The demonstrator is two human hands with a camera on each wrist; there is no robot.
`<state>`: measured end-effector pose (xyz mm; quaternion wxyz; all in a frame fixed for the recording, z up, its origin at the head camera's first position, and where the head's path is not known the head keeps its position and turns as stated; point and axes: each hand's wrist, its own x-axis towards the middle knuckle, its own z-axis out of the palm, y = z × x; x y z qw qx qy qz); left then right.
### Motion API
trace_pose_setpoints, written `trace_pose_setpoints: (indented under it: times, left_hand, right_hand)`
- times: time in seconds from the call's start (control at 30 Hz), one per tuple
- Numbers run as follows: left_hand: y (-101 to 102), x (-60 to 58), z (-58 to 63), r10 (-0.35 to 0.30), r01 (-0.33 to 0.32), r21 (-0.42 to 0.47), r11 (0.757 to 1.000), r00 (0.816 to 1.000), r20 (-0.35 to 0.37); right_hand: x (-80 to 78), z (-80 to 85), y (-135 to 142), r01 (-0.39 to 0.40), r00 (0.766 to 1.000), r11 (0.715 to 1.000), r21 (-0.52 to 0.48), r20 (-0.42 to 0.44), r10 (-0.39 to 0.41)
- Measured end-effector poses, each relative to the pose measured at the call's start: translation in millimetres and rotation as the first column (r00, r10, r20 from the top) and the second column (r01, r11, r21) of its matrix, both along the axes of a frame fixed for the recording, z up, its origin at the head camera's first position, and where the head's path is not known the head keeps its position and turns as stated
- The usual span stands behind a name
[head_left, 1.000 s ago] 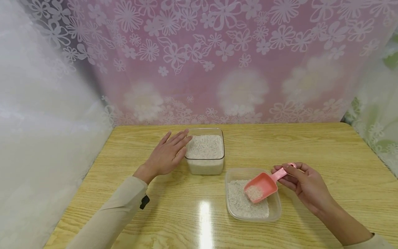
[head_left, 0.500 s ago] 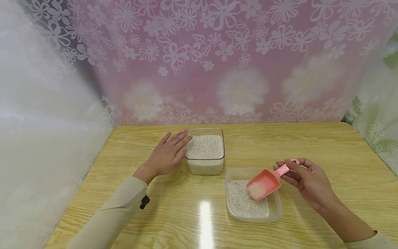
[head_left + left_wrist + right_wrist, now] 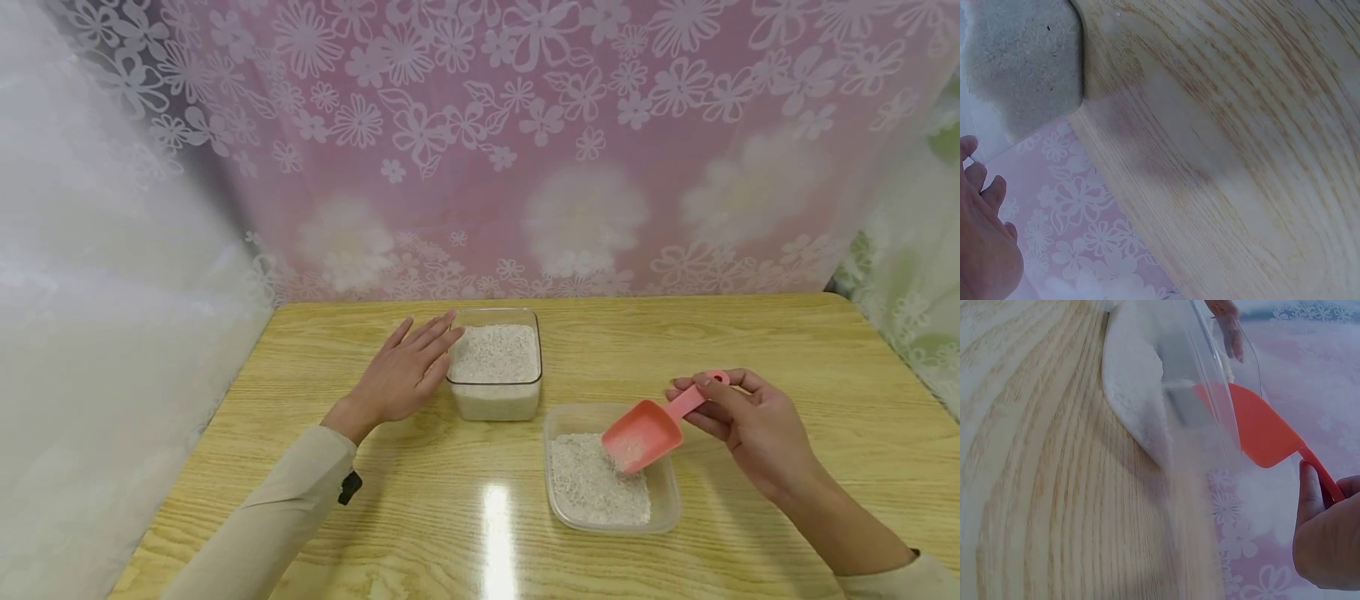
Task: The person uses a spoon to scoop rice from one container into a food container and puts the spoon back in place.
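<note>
Scoop (image 3: 647, 427) and fingers meet at the handle (image 3: 687, 402): your right hand (image 3: 768, 433) pinches it near the holed end, thumb on top, the other fingers curled below. It looks like light, fairly stiff plastic, unlikely to break; being smooth, it may twist in so narrow a pinch, and a grip nearer the bowl would probably be steadier. That bowl hangs over the tub (image 3: 666, 504), its lip tipped down toward your left, a few grains (image 3: 628, 450) lying near the edge; whether it touches the rice (image 3: 596, 487) below cannot be told. Your right wrist is out to the tub's right, forearm slanting in from the lower right. Your left hand (image 3: 405, 367) grasps nothing, its fingers extended, tips at the left side of the box (image 3: 495, 404) near the rim; how hard they press does not show. Also holding rice, the box stands on the table (image 3: 420, 500), behind and left of the tub, close to it.
</note>
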<state>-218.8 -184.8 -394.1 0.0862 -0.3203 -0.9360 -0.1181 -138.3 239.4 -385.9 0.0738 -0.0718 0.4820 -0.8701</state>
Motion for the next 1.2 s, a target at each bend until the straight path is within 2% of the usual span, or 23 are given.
trace_pose_setpoints:
  times: [0.33, 0.43, 0.57, 0.67, 1.0, 1.2]
  left_hand:
    - [0.6, -0.2, 0.8, 0.004, -0.004, -0.007, 1.0, 1.0, 0.011]
    - [1.0, -0.1, 1.2, 0.006, -0.006, -0.005, 1.0, 1.0, 0.016]
    - [0.8, 0.1, 0.8, 0.014, -0.014, -0.004, 1.0, 1.0, 0.023]
    - [0.5, 0.1, 0.2, 0.015, -0.014, -0.006, 1.0, 1.0, 0.021]
    - [0.7, -0.5, 0.5, -0.003, 0.003, -0.005, 1.0, 1.0, 0.002]
    - [-0.1, -1.0, 0.4, -0.006, 0.006, -0.001, 1.0, 1.0, -0.008]
  right_hand:
    - [-3.3, 5.7, -2.2, -0.004, 0.999, 0.999, -0.044, -0.053, 0.001]
    - [-3.7, 8.1, -3.6, 0.016, 0.998, 1.0, -0.014, -0.061, -0.017]
    - [-3.3, 11.5, -4.9, 0.059, 0.996, 0.994, 0.091, -0.078, -0.052]
    - [-2.9, 13.5, -5.7, 0.077, 0.994, 0.988, 0.13, -0.087, -0.066]
    - [-5.0, 15.9, -7.4, 0.075, 0.994, 0.991, 0.109, -0.088, -0.066]
    - [-13.5, 21.9, -10.4, 0.033, 0.996, 0.999, 0.011, -0.079, -0.032]
